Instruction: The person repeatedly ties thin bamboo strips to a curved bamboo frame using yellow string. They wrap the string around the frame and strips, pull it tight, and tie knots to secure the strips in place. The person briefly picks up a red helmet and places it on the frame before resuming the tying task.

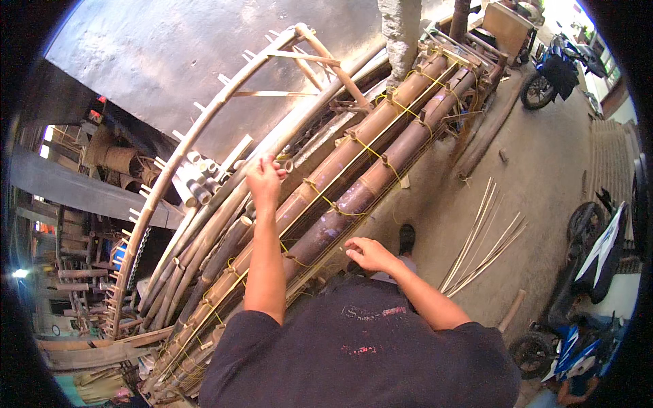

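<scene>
Two thick brown bamboo poles, the nearer pole (357, 196) and the farther pole (299, 202), run diagonally before me. Yellow cord (326, 198) crosses them at intervals, and pale thin strips lie along them. My left hand (264, 175) is raised over the left side of the farther pole. Its fingers are curled together in a pinch; whatever is in them is too small to name. Low on the right side of the nearer pole, my right hand (371, 255) has thumb and fingers drawn together. A tiny pale bit shows at its fingertips, but I cannot tell what it is.
Beyond the poles stands a curved bamboo frame (173, 158) with short pegs, near more stacked bamboo (197, 272). Thin bamboo sticks (469, 238) lie on the floor to the right. A blue motorcycle (561, 61) stands far right; other motorcycles line the right edge.
</scene>
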{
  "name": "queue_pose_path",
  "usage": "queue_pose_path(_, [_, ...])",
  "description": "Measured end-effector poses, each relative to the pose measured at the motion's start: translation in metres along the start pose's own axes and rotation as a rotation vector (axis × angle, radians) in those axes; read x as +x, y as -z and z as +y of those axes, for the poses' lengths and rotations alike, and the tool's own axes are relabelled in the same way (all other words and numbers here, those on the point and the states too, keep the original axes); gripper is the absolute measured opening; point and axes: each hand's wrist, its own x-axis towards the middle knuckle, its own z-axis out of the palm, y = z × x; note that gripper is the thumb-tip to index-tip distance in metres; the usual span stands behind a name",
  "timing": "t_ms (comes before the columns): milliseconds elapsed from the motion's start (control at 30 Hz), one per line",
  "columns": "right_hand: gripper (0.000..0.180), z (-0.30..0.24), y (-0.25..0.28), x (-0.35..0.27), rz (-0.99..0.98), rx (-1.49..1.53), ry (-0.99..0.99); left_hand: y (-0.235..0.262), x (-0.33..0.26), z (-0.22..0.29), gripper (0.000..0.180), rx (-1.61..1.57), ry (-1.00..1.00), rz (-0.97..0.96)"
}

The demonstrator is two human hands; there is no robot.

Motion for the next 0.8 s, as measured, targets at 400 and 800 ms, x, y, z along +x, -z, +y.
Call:
queue_pose_path(400, [0.028, -0.186, -0.023, 0.118, 0.536, -0.009, 0.671, -0.037, -0.082, -0.145, 0.033, 0.773, -0.307, -0.054])
queue_pose_path(800, [0.046, -0.148, 0.089, 0.139, -0.287, 0.149, 0.393, -0.035, -0.081, -0.102, 0.032, 0.538, 0.008, -0.176])
